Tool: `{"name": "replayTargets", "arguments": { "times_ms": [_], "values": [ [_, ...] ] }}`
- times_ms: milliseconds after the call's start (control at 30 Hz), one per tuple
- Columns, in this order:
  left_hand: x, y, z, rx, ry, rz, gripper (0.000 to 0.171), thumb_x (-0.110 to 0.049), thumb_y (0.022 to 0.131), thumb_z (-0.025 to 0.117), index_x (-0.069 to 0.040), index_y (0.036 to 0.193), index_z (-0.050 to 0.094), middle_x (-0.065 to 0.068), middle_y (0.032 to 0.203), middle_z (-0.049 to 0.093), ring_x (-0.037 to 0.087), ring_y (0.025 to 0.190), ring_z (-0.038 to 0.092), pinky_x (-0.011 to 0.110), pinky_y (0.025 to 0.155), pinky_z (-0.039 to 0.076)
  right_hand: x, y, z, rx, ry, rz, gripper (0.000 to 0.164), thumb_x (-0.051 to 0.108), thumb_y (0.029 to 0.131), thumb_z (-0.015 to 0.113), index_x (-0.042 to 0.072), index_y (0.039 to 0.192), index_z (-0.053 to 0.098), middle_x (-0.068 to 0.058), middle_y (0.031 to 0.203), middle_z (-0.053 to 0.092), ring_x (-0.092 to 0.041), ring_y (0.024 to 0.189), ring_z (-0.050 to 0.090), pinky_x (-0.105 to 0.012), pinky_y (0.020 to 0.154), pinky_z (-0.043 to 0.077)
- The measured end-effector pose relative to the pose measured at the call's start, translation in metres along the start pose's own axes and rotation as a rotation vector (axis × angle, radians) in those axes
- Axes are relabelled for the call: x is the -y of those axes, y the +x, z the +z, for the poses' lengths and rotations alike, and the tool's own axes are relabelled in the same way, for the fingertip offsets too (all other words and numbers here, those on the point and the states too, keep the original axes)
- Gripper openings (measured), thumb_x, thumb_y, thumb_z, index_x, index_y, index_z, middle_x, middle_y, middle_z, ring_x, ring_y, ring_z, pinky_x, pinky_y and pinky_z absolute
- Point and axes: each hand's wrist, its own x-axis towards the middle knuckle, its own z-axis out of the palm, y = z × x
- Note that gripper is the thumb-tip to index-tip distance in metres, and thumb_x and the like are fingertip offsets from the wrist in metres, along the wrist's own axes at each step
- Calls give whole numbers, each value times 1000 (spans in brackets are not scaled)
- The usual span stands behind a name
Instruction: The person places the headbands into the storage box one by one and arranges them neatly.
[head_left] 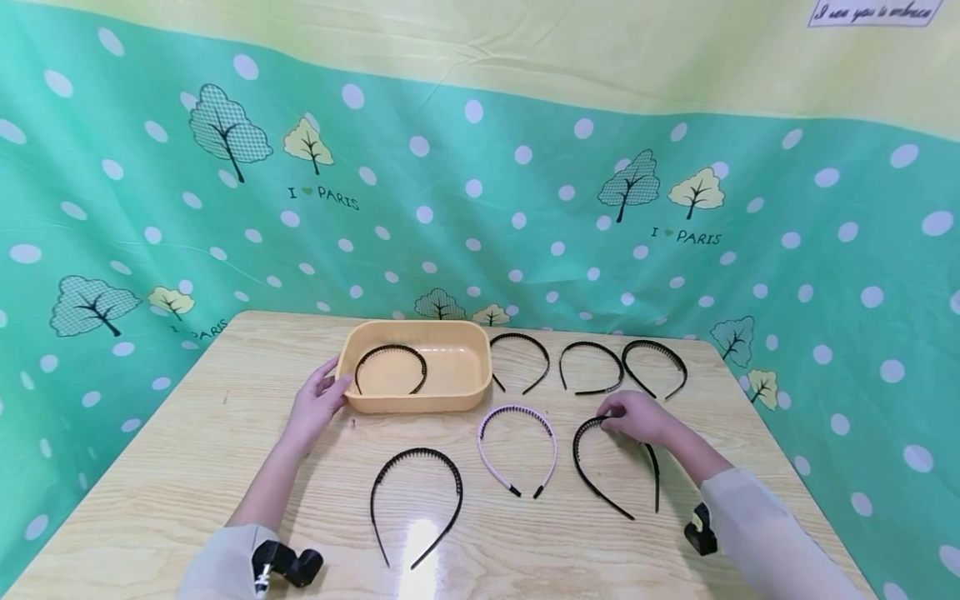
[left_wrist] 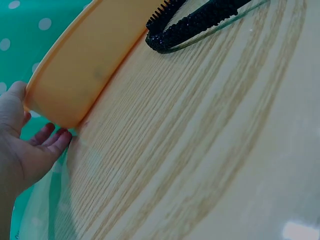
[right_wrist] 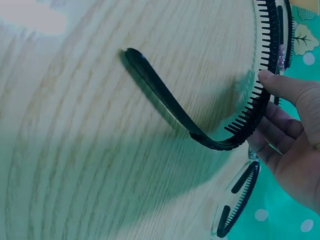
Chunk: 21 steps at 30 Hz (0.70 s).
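Note:
My right hand (head_left: pixel 633 414) pinches the top of a black toothed headband (head_left: pixel 579 454) between thumb and fingers. In the right wrist view, its comb teeth (right_wrist: pixel 243 119) point inward and one arm of it extends over the table. At the left end of a yellow-orange plastic basket (head_left: pixel 420 403), my left hand (head_left: pixel 317 402) grips the corner, thumb at the rim and fingers lower on the wall, as the left wrist view shows. Inside the basket lies one black headband (head_left: pixel 425 367).
A lilac headband (head_left: pixel 555 450) lies mid-table, and a black headband (head_left: pixel 460 492) lies nearer me. Along the back right are three more black headbands: one (head_left: pixel 546 354) beside the basket, another (head_left: pixel 592 343), and a third (head_left: pixel 660 343). A green patterned cloth (head_left: pixel 465 208) hangs behind the wooden table (head_left: pixel 187 467).

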Motion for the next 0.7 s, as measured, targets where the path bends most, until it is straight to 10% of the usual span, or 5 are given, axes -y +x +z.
{"name": "replayTargets", "arguments": {
  "times_ms": [267, 700],
  "values": [
    [0, 0, 1, 23, -54, 6, 66, -33, 95, 53, -17, 150, 19, 23, 150, 29, 31, 132, 37, 10, 88, 48, -4, -4, -8, 2, 78, 27, 17, 14, 83, 69, 5, 98, 69, -2, 81, 61, -12, 73, 50, -24, 61, 44],
    [2, 4, 2, 22, -59, 8, 66, -30, 96, 52, -19, 151, 17, 22, 151, 26, 34, 132, 37, 9, 86, 49, -18, -6, -23, -13, 165, 71, 22, 16, 88, 64, 2, 104, 68, -12, 87, 68, -16, 74, 56, -23, 59, 46]
  ]
}}
